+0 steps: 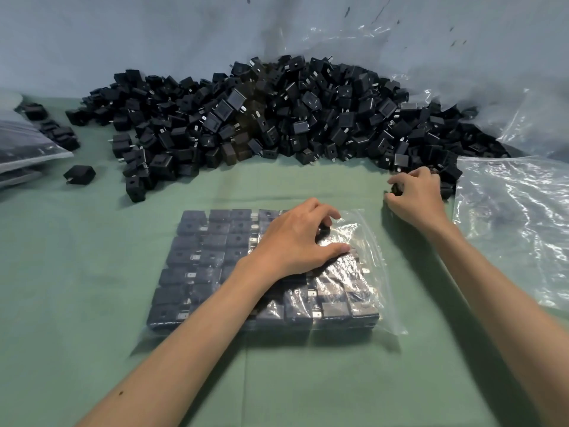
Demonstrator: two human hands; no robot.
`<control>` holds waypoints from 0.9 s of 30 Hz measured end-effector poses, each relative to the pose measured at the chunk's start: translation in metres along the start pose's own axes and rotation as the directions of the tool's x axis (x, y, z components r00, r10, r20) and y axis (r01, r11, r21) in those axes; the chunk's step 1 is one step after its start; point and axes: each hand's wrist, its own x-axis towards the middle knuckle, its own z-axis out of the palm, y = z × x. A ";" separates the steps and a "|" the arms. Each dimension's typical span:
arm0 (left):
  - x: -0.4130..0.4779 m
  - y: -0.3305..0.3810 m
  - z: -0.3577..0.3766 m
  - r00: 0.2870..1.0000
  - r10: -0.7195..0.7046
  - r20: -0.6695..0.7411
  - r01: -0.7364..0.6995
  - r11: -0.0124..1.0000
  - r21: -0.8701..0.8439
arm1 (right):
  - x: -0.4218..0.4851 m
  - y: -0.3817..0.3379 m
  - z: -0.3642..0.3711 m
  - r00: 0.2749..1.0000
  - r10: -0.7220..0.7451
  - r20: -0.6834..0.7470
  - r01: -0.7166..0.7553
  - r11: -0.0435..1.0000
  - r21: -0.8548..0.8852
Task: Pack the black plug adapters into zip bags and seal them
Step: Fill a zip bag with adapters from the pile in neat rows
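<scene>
A clear zip bag (pixel 371 241) lies flat on the green table, packed with rows of black plug adapters (pixel 197 260). My left hand (pixel 295 238) rests on top of the bag near its far right corner, fingers curled down onto the plastic over an adapter. My right hand (pixel 415 195) is at the near right edge of a large heap of loose black adapters (pixel 277 118), its fingers curled round one adapter (pixel 392 190). The bag's mouth faces right and looks unsealed.
Filled bags (pixel 27 143) and a few loose adapters (pixel 79 174) lie at the far left. A stack of empty clear bags (pixel 517 217) sits at the right, with crumpled plastic sheeting (pixel 462 72) behind it. The green table (pixel 308 380) runs toward me.
</scene>
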 end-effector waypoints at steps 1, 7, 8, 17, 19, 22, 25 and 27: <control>0.000 0.000 0.000 1.000 0.001 0.002 -0.001 1.000 0.001 | -0.001 0.002 -0.001 1.000 0.029 -0.001 -0.029 1.000 0.009; 0.000 0.001 0.000 1.000 -0.003 0.013 0.003 1.000 0.007 | -0.018 0.012 -0.012 0.987 0.113 0.114 -0.120 0.991 0.063; 0.000 0.001 0.000 1.000 -0.003 0.013 0.003 1.000 0.006 | -0.025 0.010 -0.014 0.990 0.073 0.118 -0.083 0.993 0.081; -0.001 0.001 0.000 1.000 0.001 0.004 -0.001 1.000 0.005 | -0.099 -0.008 -0.019 0.918 -0.375 0.129 0.302 0.871 0.387; 0.000 0.001 0.000 1.000 -0.001 0.000 0.001 1.000 0.005 | -0.105 -0.008 -0.012 0.887 -0.448 0.114 0.394 0.862 0.318; 0.000 0.001 -0.001 1.000 -0.004 -0.005 0.004 1.000 0.006 | -0.111 -0.009 -0.006 0.846 -0.531 0.056 0.496 0.820 0.286; -0.001 0.001 -0.001 1.000 -0.006 -0.004 0.006 1.000 0.000 | -0.112 -0.010 -0.004 0.815 -0.579 0.033 0.539 0.777 0.327; -0.001 0.002 -0.001 1.000 -0.003 0.001 0.003 1.000 0.001 | -0.114 -0.012 -0.004 0.822 -0.570 0.012 0.522 0.761 0.385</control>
